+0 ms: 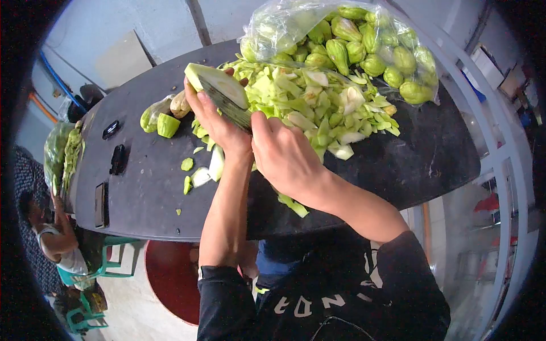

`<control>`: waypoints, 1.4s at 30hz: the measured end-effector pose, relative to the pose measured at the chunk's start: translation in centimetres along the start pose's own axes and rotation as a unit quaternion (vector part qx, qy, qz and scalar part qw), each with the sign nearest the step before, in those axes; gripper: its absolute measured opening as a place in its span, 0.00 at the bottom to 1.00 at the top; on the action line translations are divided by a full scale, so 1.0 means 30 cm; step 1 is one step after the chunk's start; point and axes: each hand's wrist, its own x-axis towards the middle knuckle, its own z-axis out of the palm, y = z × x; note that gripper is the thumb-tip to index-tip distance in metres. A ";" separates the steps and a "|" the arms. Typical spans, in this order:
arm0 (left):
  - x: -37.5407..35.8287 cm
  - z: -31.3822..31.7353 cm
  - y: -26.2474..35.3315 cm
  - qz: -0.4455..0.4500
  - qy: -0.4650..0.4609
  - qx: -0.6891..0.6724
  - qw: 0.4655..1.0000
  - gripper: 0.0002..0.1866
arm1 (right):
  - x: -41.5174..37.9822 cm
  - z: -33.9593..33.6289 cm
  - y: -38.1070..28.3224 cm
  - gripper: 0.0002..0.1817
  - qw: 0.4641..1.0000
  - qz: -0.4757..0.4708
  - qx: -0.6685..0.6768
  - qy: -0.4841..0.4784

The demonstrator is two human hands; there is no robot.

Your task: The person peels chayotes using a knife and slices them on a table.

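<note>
My left hand point(219, 122) is raised over the table, its fingers wrapped round a thick gourd piece point(224, 84) with pale green skin and a whitish cut face. Along the near side of that piece runs a dark, streaked knife blade point(227, 109). Closed at the blade's lower end is my right hand point(284, 145), and its fingers hide the handle. Behind and below both hands spreads a big heap of pale green cut pieces and peelings point(318, 105). A few loose scraps point(200, 177) lie left of my wrists.
At the table's point(153, 193) back right, a clear plastic bag point(284, 28) holds several chayotes point(374, 64). A cut green vegetable point(168, 125) lies left of the heap. Dark small objects point(118, 159) line the left side. Another person point(57, 238) sits at far left; a red tub point(170, 278) stands below.
</note>
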 end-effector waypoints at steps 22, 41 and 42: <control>0.042 -0.030 -0.019 0.117 -0.080 0.192 0.971 0.26 | 0.067 -0.109 0.148 0.09 0.977 0.065 0.196 -0.044; 0.053 -0.036 -0.039 -0.234 0.024 -0.136 0.962 0.25 | 0.052 -0.198 0.242 0.11 0.889 0.181 0.410 -0.094; 0.063 -0.065 -0.028 -0.311 -0.001 -0.218 0.925 0.25 | 0.051 -0.197 0.259 0.15 0.868 0.191 0.453 -0.065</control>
